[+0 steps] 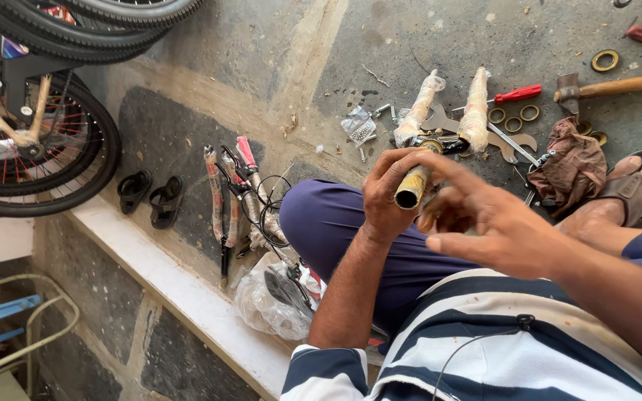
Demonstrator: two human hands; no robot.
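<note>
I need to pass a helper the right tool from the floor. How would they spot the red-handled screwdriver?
Look at the tool clutter on the stone floor beyond the person's knee. The screwdriver lies just right of the two paper-wrapped tubes, left of the wooden-handled hammer. Its bright red handle sets it apart.

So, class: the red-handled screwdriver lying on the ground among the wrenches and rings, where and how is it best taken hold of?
Probably by the red handle of the screwdriver, pinched from above. It lies flat on the stone floor, the thick handle pointing toward the hammer with bare floor around it, while its thin shaft runs in beside a wrapped tube where fingers have little room.
</note>
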